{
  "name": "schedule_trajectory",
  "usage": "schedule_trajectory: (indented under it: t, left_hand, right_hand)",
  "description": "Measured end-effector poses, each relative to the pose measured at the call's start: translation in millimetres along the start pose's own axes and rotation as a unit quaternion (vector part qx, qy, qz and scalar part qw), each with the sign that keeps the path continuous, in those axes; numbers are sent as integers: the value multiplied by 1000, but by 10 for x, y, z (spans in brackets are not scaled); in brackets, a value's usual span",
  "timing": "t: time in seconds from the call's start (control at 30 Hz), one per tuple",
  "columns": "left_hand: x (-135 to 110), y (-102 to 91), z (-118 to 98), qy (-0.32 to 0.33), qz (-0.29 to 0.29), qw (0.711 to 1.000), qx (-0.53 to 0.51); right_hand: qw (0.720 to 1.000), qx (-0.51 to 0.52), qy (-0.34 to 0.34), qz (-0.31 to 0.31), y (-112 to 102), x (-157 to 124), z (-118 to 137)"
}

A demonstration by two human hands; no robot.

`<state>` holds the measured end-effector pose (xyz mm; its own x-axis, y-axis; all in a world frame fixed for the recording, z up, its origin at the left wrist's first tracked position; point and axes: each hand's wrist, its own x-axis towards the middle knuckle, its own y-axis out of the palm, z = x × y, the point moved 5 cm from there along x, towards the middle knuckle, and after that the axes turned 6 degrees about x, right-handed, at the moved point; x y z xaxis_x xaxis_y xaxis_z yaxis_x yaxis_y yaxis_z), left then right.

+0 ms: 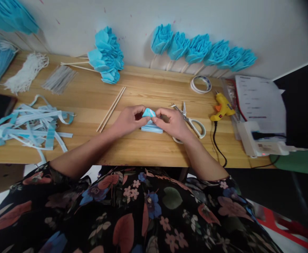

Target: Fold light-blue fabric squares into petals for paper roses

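Between my fingertips is a small blue and white piece of folded sheet material (pixel 149 112). My left hand (pixel 129 119) pinches it from the left, thumb and forefinger closed on its edge. From the other side my right hand (pixel 171 121) grips it in the same way. Just below, a stack of light-blue pleated pieces (pixel 152 128) lies on the table, partly hidden by my fingers. Scissors (pixel 196 127) with white handles lie beside my right hand, partly covered by it. Two thin wooden sticks (pixel 111 109) lie left of my left hand.
Blue strip scraps (pixel 35 123) are piled at left, below white cords (pixel 27 72) and thin grey strips (pixel 59 80). Blue flowers (pixel 197 49) on sticks lean against the wall; more flowers (pixel 107 56) lie left of them. At right are a tape roll (pixel 200 84), yellow glue gun (pixel 222 107) and power strip (pixel 262 142).
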<state>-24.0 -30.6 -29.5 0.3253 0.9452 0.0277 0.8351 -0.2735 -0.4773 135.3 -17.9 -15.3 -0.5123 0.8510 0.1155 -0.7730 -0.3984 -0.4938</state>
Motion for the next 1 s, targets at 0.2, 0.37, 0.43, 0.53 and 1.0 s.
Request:
schedule_trajectory:
  t: [0.2, 0.37, 0.43, 0.53, 1.0]
  left_hand:
    - [0, 15, -14, 12, 6, 999, 36]
    - [24, 37, 49, 24, 19, 999, -17]
    - [25, 25, 59, 24, 22, 999, -34]
    - [14, -14, 28, 23, 25, 997, -65]
    - [-3, -11, -8, 4, 9, 1000, -24]
  right_hand:
    - [999, -17, -35, -10, 16, 6, 7]
    - [999, -26, -29, -23, -22, 2, -4]
    - [999, -26, -19, -25, -41, -1, -7]
    - [999, -20, -5, -39, -73, -4, -10]
    - [999, -8, -14, -34, -37, 7, 42]
